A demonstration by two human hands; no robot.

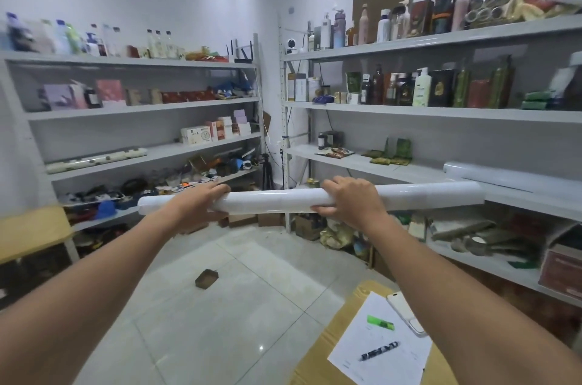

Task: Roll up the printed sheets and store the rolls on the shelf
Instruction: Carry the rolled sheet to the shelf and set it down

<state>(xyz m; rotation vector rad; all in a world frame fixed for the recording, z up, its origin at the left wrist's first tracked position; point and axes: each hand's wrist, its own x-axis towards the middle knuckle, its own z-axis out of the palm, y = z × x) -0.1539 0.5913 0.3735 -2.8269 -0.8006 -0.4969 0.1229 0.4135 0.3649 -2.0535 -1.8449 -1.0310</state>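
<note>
near: my left hand [196, 199] and right hand [352, 199] each curl fingers round the white paper roll [274, 200], held level at arm's length, I judge to keep it tight and slide it in lengthwise | far: right shelf [419, 175], not yet reached, where another white roll [510, 178] lies
</note>
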